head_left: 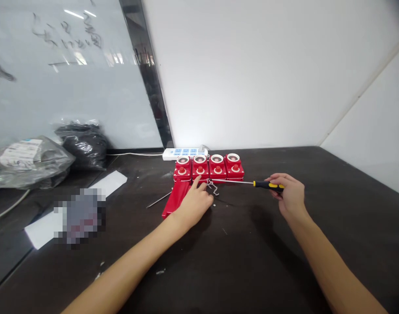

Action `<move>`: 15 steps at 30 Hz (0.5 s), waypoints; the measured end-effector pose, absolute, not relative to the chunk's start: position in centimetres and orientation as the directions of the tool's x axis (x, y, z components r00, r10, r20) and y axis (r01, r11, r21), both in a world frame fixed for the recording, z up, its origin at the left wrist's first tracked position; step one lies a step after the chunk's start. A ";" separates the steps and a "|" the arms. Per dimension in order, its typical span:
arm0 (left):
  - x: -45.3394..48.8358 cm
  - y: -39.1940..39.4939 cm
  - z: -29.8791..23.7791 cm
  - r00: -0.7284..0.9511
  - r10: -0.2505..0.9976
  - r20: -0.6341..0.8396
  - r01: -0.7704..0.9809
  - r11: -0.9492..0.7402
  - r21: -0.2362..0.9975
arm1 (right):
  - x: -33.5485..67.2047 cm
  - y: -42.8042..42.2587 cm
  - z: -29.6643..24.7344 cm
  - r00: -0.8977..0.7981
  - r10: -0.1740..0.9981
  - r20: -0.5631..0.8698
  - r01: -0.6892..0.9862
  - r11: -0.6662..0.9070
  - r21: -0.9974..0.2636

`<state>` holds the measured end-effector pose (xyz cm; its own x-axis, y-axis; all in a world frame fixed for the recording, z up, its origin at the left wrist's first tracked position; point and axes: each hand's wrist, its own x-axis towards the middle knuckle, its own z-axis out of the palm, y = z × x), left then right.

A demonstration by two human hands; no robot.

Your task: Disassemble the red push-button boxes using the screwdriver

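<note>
Rod: a thin rod (pixel 159 197) lies on the counter (pixel 238 270), its far end meeting the panel; best left clear of the forearm.
Panel: the red panel (pixel 176 198) lies at a slant, partly under or behind the left hand; I cannot tell which. It would be wise not to lean on it, as it could slide.
Left hand: the left hand (pixel 196 201) reaches to the front of box 2, index finger stretched out and the others curled. Whether the fingers pinch anything, I cannot tell. It seems placed to steady the work; fingertips should stay out of line with the tip.
Boxes: 4 red boxes (pixel 218 165) stand side by side before the power strip (pixel 185 153); bracing the worked box would likely stop it shifting.
Wires: pale, bent wires (pixel 215 188) hang at the front of boxes 2 and 3; keep them from snagging on the shaft.
Screwdriver: the screwdriver (pixel 238 181) lies nearly level, its shaft pointing left toward the wires. Tip contact is too small to tell; seat it squarely before turning.
Right hand: the right hand (pixel 291 196) is clamped on the handle's rear; a light, straight push should suit.
</note>
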<state>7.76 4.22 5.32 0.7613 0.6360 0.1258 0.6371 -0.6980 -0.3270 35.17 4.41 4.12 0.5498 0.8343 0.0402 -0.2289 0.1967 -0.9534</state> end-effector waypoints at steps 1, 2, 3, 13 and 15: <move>7.8 4.3 5.1 0.763 0.635 0.121 0.635 -0.701 -0.324 | 35.1 4.4 4.2 0.551 0.834 0.038 -0.229 0.195 -0.954; 7.7 4.3 4.9 0.765 0.634 0.118 0.633 -0.704 -0.322 | 35.1 4.4 4.2 0.551 0.834 0.037 -0.228 0.193 -0.954; 7.7 4.3 4.7 0.766 0.632 0.119 0.632 -0.706 -0.321 | 35.1 4.4 4.2 0.550 0.834 0.038 -0.227 0.192 -0.955; 7.7 4.5 4.4 0.772 0.628 0.104 0.623 -0.712 -0.325 | 34.8 4.3 4.1 0.536 0.844 0.030 -0.214 0.170 -0.962; 7.5 4.5 5.2 0.778 0.615 0.130 0.620 -0.718 -0.318 | 34.7 4.2 4.1 0.527 0.850 0.031 -0.210 0.165 -0.964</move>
